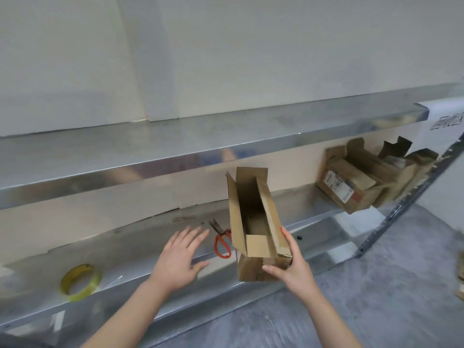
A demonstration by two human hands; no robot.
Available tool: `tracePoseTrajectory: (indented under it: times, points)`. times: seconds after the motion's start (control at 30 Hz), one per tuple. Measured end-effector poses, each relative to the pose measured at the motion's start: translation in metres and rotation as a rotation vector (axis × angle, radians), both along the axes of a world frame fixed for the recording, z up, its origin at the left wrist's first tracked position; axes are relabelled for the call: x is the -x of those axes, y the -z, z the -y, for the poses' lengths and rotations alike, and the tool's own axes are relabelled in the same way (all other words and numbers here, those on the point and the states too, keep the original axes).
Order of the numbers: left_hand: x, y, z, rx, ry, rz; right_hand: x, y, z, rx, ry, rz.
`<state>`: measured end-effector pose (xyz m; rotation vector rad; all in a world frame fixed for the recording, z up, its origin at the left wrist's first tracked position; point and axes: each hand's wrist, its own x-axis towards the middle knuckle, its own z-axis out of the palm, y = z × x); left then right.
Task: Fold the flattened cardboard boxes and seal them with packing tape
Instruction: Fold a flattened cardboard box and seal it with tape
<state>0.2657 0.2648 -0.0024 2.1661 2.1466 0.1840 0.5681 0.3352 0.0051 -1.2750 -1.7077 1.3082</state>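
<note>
Fingers [288,239] and thumb of right hand [293,268] clamp the near end of the open cardboard box [251,212] — held tilted over the metal shelf [120,249] edge. Left hand [179,257] flat, fingers spread, holding nothing, just beside red-handled scissors [222,243]. Yellow tape roll [80,282] lies far left on shelf — flattened boxes [364,179] stacked at right.

Just left of the open box [254,214], the scissors [220,232] lose part of a red handle behind its wall. Just right of it lies a dark speck [298,237], too small to tell. Farther right, the stacked cardboard [361,182] is smeared — its label unreadable. Above that, a printed sheet [449,120] is cut off by the frame edge; so is a brown thing [461,280] lower down.
</note>
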Motion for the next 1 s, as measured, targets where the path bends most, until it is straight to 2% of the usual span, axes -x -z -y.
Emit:
tracePoseTrajectory:
  times: [0.33,0.6,0.67,0.83,1.0]
  points:
    - [-0.176,0.008,-0.072,0.050,-0.047,0.023,-0.176,-0.023,-0.104,0.020,-0.081,0.095]
    - [-0.275,0.010,-0.157,0.039,-0.052,0.168,-0.244,-0.004,-0.197,0.039,-0.101,0.134]
    - [-0.295,0.013,-0.182,0.071,-0.076,0.281,-0.250,0.006,-0.216,0.054,-0.088,0.113]
    - [-0.343,0.034,-0.226,0.207,-0.197,0.721,-0.248,0.030,-0.249,0.104,-0.037,0.053]
    - [-0.373,0.032,-0.261,0.190,-0.310,0.942,-0.246,0.055,-0.271,0.079,0.190,0.052]
